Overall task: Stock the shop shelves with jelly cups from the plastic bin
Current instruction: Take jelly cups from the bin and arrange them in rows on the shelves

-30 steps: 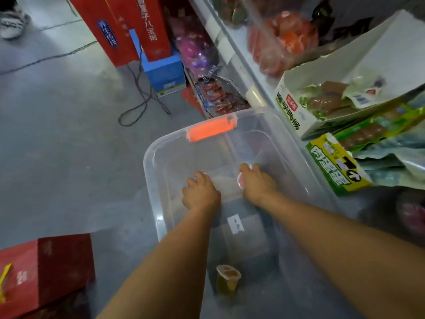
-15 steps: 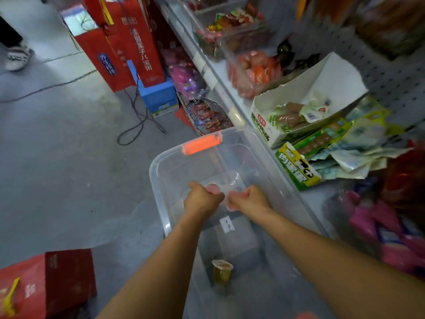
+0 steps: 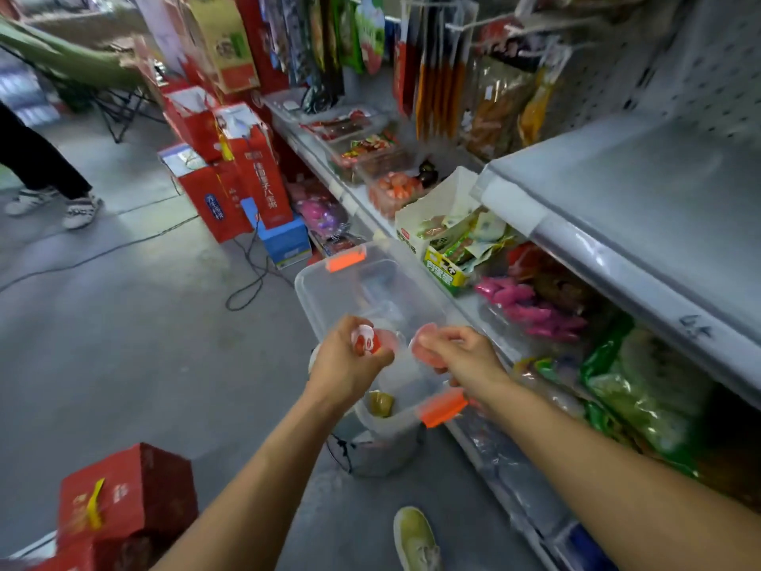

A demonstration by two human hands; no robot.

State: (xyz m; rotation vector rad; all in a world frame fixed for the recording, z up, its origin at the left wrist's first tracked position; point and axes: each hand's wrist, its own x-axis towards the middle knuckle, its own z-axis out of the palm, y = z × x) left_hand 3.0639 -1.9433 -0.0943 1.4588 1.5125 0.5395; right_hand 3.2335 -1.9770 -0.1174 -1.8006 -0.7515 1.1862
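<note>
My left hand (image 3: 348, 364) grips a red-and-white jelly cup (image 3: 367, 340) above the clear plastic bin (image 3: 313, 290). My right hand (image 3: 461, 356) holds a pinkish jelly cup (image 3: 425, 344) just to the right of it, also over the bin. One yellow-brown jelly cup (image 3: 381, 402) stands inside the bin near its front wall, beside an orange latch (image 3: 442, 410). A bare grey shelf (image 3: 642, 191) runs at the upper right, above a lower shelf packed with snack bags.
Red gift boxes (image 3: 243, 187) stand on the floor at the back, another red box (image 3: 123, 504) at the lower left. A black cable (image 3: 247, 282) loops on the concrete floor. Another person's legs (image 3: 45, 175) are at the far left. My shoe (image 3: 416, 537) is below.
Both hands have come up out of the bin, each with a jelly cup. The view has lifted from the bin floor toward the shelves.
</note>
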